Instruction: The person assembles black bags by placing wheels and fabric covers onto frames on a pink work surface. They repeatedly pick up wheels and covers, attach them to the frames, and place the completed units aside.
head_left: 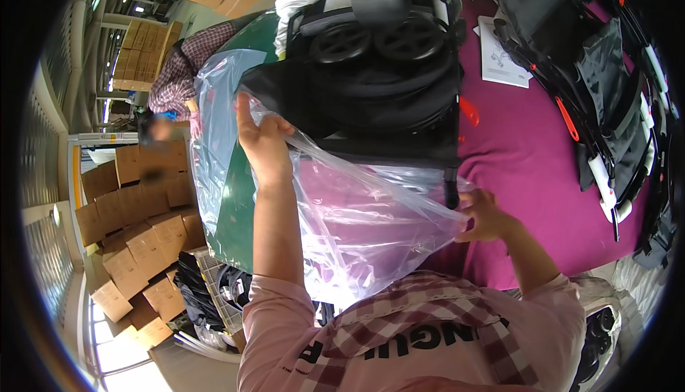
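A folded black stroller (357, 110) lies on the table in front of me, wheels (410, 39) toward the far side. Stretched below its near edge is a clear plastic bag (364, 228), its mouth pulled wide between my hands. My left hand (264, 139) grips the bag's edge at the stroller's left corner, thumb and fingers closed on the film. At the right corner, my right hand (485, 217) pinches the other side of the bag, next to a black frame tube (452, 189). How far the film reaches over the stroller is hard to see.
Across the table, a co-worker's gloved hands (292, 10) are at the stroller's far end. Another person in a checkered sleeve (171, 82) touches clear film (232, 121) on the green table (239, 214). More folded strollers (606, 85) and a printed sheet (503, 57) lie right; cartons (146, 249) are piled left.
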{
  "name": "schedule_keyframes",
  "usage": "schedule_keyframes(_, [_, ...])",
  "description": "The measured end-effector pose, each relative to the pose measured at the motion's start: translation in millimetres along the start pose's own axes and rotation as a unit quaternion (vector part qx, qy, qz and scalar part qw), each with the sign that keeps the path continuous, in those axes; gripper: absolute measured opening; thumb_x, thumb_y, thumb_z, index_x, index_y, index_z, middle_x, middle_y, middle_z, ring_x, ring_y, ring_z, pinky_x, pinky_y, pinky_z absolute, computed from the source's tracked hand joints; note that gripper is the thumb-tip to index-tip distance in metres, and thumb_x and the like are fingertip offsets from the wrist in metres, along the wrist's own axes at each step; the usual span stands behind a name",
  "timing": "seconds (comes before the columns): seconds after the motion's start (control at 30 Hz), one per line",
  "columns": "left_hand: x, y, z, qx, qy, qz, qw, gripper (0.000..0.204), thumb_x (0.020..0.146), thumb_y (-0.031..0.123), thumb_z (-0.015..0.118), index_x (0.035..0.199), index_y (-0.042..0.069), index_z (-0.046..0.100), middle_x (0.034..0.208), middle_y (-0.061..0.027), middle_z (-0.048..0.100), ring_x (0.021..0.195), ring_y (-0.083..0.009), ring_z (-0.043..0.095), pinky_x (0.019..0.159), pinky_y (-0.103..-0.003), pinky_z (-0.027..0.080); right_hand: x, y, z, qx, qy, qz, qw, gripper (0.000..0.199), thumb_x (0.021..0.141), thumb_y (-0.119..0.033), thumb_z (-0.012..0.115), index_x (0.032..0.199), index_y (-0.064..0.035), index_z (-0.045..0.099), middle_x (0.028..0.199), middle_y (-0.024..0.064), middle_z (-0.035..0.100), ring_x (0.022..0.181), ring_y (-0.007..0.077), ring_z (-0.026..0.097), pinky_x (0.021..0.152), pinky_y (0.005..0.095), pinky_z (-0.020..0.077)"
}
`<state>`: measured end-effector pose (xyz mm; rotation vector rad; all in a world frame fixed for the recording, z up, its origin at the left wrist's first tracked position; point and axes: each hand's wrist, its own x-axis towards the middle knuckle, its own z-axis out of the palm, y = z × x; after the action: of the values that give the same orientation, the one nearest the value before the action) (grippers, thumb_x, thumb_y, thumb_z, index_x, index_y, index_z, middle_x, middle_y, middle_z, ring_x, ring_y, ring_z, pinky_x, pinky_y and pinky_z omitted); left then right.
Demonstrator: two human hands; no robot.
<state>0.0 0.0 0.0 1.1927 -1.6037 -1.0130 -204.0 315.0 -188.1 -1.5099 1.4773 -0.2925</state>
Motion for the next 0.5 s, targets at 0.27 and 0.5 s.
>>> schedule_keyframes(0.27, [66.1, -22.2, 17.7, -0.049, -0.009, -0.075, 0.996, 0.060, 0.083, 0.002, 0.049, 0.141, -0.008, 0.034, 0.114, -0.0146, 0.057, 0.089, -0.0178, 0.059, 0.077, -0.029, 0.046, 31.2, 53.9, -131.1, 0.455, 0.125, -0.172, 0.865, 0.027, 0.081, -0.002, 0.070, 0.107, -0.0021, 0.063, 0.108, 0.0115, 0.066, 0.102, 0.0210, 0.063, 0.086, 0.0313, 0.0508])
schedule_keyframes(0.5, [119.0, -35.6, 46.8, 0.084, -0.022, -0.189, 0.978, 0.051, 0.090, 0.026, 0.057, 0.133, 0.001, 0.050, 0.139, -0.0121, 0.047, 0.125, -0.0213, 0.044, 0.101, -0.036, 0.034, 170.6, 130.1, -164.0, 0.468, 0.514, 0.092, 0.713, 0.037, 0.092, -0.041, 0.059, 0.092, -0.0038, 0.063, 0.078, 0.0082, 0.063, 0.073, 0.0185, 0.060, 0.068, 0.0308, 0.0482])
